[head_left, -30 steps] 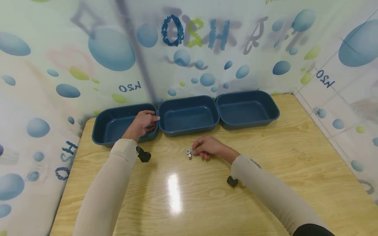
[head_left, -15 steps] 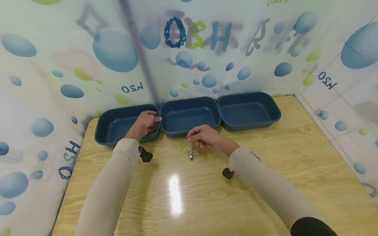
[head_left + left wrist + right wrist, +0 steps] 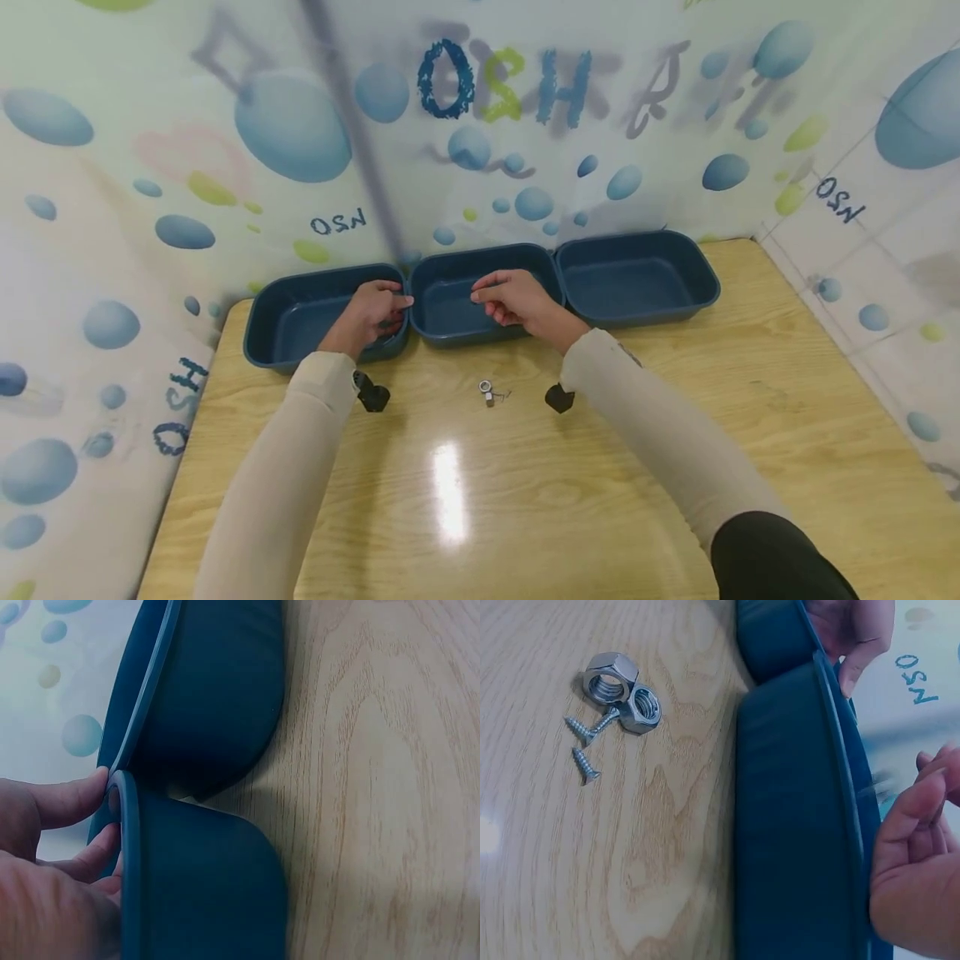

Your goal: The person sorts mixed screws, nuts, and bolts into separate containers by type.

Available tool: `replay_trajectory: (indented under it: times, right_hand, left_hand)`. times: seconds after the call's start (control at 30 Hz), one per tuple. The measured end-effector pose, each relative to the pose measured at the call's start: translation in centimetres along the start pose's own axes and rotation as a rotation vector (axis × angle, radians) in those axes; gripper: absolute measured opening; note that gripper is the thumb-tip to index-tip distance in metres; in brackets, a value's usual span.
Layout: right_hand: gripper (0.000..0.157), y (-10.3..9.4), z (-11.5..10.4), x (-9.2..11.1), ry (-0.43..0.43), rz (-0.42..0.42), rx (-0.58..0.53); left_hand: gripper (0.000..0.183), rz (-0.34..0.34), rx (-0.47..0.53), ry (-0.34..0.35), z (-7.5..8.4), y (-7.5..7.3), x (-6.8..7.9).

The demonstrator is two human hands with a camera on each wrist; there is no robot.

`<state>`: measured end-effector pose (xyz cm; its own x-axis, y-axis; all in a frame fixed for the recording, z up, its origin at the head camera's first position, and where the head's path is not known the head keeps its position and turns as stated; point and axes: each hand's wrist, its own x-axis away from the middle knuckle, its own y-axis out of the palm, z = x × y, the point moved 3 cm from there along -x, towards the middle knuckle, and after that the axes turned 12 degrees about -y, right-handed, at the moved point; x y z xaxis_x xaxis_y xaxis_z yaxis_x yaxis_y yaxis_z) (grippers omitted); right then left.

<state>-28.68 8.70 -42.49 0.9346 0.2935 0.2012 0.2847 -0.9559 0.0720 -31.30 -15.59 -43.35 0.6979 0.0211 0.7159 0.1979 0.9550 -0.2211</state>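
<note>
Gripping the left bin (image 3: 300,321) by its rim, fingers curled inside, a person's left hand (image 3: 371,308) had its thumb at the edge of the middle bin (image 3: 446,310). Over that bin hung the right hand (image 3: 519,302), thumb and fingertip close together; I could not tell whether it held anything. On the wooden table (image 3: 570,517) lay two shiny, threaded hexagonal nuts (image 3: 613,664), touching, with three pointed screws (image 3: 580,730) beside them. A silvery blur (image 3: 876,784) near the right fingertips was too smeared to identify, and the left hand hid part of its bin's end. The right bin (image 3: 637,279) completed the row before a bubble-patterned backdrop (image 3: 296,125).
</note>
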Motion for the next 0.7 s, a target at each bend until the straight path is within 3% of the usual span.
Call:
replay_trajectory:
  times: [0.13,0.7]
  right_hand:
    - [0.037,-0.16,0.33,-0.50,0.006,0.026,-0.015]
    - [0.036,-0.16,0.48,-0.45,-0.013,-0.012,0.052]
  left_hand:
    - [0.054,-0.006,0.006,-0.002,0.08,0.05,-0.15]
    - [0.055,0.000,-0.002,0.004,0.08,0.08,-0.15]
